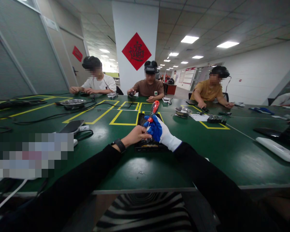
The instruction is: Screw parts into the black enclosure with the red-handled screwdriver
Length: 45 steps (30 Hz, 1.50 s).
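My right hand, in a blue and white work glove, is wrapped round a screwdriver with a red and clear handle. The handle points up and the thin metal shaft slants down to the left. My left hand is bare, with a dark watch at the wrist. Its thumb and forefinger are pinched together at the shaft's lower end; what lies between them is too small to tell. Both hands are over an open black device case on the green table. The hands hide most of the case's inside.
Metal bowls stand at the right and left. A dark phone-like slab and cables lie to my left. Circuit parts and a white case are at the right. Several people with headsets sit across the table.
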{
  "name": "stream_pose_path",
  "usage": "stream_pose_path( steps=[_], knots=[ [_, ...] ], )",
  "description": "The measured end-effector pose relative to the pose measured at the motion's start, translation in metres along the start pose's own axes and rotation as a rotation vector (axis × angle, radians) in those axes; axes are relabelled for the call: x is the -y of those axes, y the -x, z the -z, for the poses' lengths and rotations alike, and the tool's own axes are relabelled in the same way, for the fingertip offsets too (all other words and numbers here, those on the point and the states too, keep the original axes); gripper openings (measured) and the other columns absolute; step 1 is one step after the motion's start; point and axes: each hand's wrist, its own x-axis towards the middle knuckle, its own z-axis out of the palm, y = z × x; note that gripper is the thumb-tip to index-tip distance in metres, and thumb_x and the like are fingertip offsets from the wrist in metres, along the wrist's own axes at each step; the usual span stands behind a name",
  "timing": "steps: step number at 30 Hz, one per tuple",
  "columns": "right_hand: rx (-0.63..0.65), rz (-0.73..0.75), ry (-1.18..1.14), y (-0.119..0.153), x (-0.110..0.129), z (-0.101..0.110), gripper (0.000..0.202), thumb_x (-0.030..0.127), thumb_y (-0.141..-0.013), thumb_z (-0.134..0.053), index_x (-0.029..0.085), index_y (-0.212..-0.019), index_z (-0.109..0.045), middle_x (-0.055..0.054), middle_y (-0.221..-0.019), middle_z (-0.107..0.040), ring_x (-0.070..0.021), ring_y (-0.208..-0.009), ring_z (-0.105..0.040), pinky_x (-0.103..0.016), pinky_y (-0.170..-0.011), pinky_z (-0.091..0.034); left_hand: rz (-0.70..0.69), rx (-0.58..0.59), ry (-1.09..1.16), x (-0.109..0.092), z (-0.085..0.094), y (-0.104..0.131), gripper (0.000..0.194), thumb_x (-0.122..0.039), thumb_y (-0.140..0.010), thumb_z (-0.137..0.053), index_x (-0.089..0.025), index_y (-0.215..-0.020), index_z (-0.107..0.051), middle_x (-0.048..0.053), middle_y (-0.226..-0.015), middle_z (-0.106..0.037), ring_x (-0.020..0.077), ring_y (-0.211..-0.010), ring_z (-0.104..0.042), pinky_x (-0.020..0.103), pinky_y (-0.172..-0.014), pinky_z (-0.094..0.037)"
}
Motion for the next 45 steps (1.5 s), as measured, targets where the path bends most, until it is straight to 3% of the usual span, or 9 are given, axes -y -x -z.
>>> stream_pose_path(
  steps=[2, 9, 12, 17, 24, 28, 33, 41, 45],
  knots=[
    [0.007, -0.026, 0.006, -0.001, 0.0, 0.003, 0.033, 0.045, -0.08, -0.053, 0.018, -0.099, -0.053, 0.002, -0.066, -0.061, -0.0088, -0.05, -0.055, -0.022, -0.049, -0.049, 0.019, -0.004, -0.002, 0.001, -0.001, 0.0, 0.04, -0.045, -0.07, -0.061, -0.01, -0.053, -0.055, -0.002, -0.047, -0.048, 0.0061, -0.045, -0.041, 0.018, -0.046, -0.03],
    [-0.028, 0.17, 0.062, 0.002, -0.009, 0.002, 0.032, 0.039, -0.07, -0.067, 0.022, -0.09, -0.05, 0.004, -0.07, -0.061, -0.0083, -0.053, -0.056, -0.021, -0.051, -0.049, 0.058, 0.024, 0.038, -0.004, -0.003, 0.001, 0.038, -0.045, -0.067, -0.064, -0.01, -0.054, -0.057, -0.001, -0.048, -0.052, 0.0052, -0.04, -0.039, 0.018, -0.04, -0.03],
    [-0.042, 0.12, 0.037, 0.002, -0.007, 0.0, 0.03, 0.04, -0.071, -0.065, 0.021, -0.087, -0.05, 0.004, -0.066, -0.06, -0.0088, -0.054, -0.057, -0.021, -0.052, -0.049, 0.072, 0.02, 0.034, -0.006, -0.002, 0.001, 0.038, -0.044, -0.067, -0.065, -0.01, -0.051, -0.057, -0.001, -0.045, -0.051, 0.005, -0.038, -0.039, 0.018, -0.039, -0.03],
    [0.025, -0.052, -0.012, 0.001, 0.001, 0.002, 0.034, 0.045, -0.08, -0.051, 0.017, -0.098, -0.054, 0.001, -0.067, -0.06, -0.0093, -0.051, -0.056, -0.021, -0.048, -0.048, 0.101, -0.006, 0.027, -0.006, -0.001, 0.001, 0.038, -0.043, -0.067, -0.065, -0.01, -0.05, -0.056, -0.002, -0.042, -0.05, 0.0054, -0.038, -0.041, 0.018, -0.039, -0.03],
    [-0.04, 0.149, 0.013, 0.002, -0.008, 0.003, 0.027, 0.034, -0.07, -0.067, 0.02, -0.086, -0.051, 0.003, -0.067, -0.061, -0.009, -0.05, -0.055, -0.021, -0.048, -0.047, 0.075, 0.009, 0.062, -0.008, -0.002, 0.002, 0.038, -0.043, -0.067, -0.065, -0.01, -0.05, -0.055, -0.003, -0.042, -0.048, 0.0046, -0.038, -0.038, 0.018, -0.039, -0.028],
    [-0.103, 0.112, 0.029, 0.005, -0.004, -0.002, 0.026, 0.035, -0.07, -0.066, 0.018, -0.083, -0.051, 0.003, -0.063, -0.061, -0.0093, -0.049, -0.056, -0.02, -0.048, -0.048, 0.079, 0.013, 0.042, -0.008, -0.001, 0.002, 0.039, -0.044, -0.067, -0.064, -0.01, -0.05, -0.055, -0.002, -0.044, -0.05, 0.0049, -0.038, -0.039, 0.018, -0.039, -0.029],
    [0.012, -0.024, -0.05, 0.004, 0.003, -0.001, 0.027, 0.038, -0.082, -0.051, 0.015, -0.097, -0.055, 0.0, -0.067, -0.064, -0.0094, -0.048, -0.056, -0.02, -0.044, -0.047, 0.086, -0.002, 0.008, -0.006, -0.001, 0.001, 0.042, -0.047, -0.066, -0.064, -0.01, -0.05, -0.053, -0.002, -0.044, -0.05, 0.0052, -0.039, -0.04, 0.018, -0.041, -0.03],
    [-0.043, 0.181, -0.041, -0.001, -0.01, 0.002, 0.025, 0.03, -0.071, -0.066, 0.02, -0.088, -0.052, 0.004, -0.064, -0.062, -0.0097, -0.051, -0.058, -0.021, -0.048, -0.048, 0.093, 0.018, 0.055, -0.009, -0.002, 0.002, 0.04, -0.045, -0.066, -0.065, -0.01, -0.051, -0.054, -0.002, -0.045, -0.051, 0.0051, -0.038, -0.039, 0.018, -0.039, -0.029],
    [-0.054, 0.126, -0.041, 0.002, -0.006, -0.001, 0.023, 0.031, -0.073, -0.065, 0.018, -0.085, -0.051, 0.003, -0.061, -0.061, -0.0097, -0.048, -0.057, -0.021, -0.047, -0.048, 0.078, 0.006, 0.037, -0.01, -0.001, 0.002, 0.04, -0.045, -0.067, -0.064, -0.01, -0.05, -0.053, -0.003, -0.043, -0.048, 0.0045, -0.038, -0.038, 0.017, -0.039, -0.028]
  ],
)
